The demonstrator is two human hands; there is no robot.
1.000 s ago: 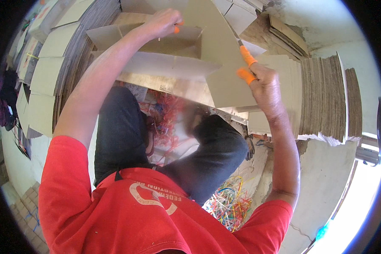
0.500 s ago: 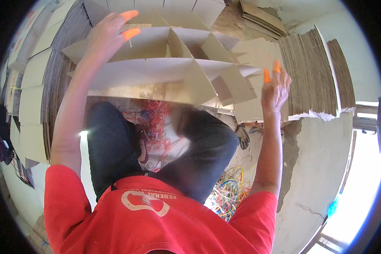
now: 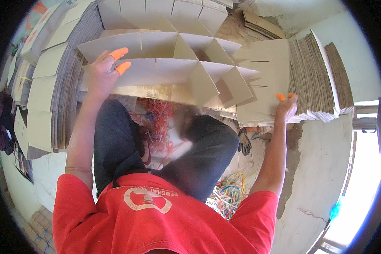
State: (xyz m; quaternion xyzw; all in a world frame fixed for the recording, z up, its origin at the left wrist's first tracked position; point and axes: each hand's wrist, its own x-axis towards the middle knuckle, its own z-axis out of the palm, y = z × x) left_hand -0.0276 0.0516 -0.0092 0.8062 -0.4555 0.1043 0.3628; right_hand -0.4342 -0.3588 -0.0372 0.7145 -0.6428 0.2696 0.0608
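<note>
A grid of interlocking slotted cardboard dividers (image 3: 178, 65) stands in front of me. My left hand (image 3: 103, 70) hovers at its left end, orange finger covers on two digits. Those digits are apart with nothing between them. On the right, my right hand (image 3: 288, 108), also wearing orange covers, has its fingers bent over the near edge of a row of cardboard sheets (image 3: 311, 76). It seems to pinch a sheet there, though the hand partly hides the contact. A flat slotted cardboard sheet (image 3: 258, 80) lies just left of it.
Tall stacks of cardboard sheets (image 3: 46, 89) rise at the left. More slotted cardboard (image 3: 156, 12) stands behind the grid, and flat pieces (image 3: 262, 27) lie at the back right. Coloured strap scraps (image 3: 229, 192) and a dark glove (image 3: 244, 143) lie below, by my legs.
My right hand has come down and slightly right, from over the flat sheet to the sheets' near edge. My left hand has dropped lower, in front of the grid's left end.
</note>
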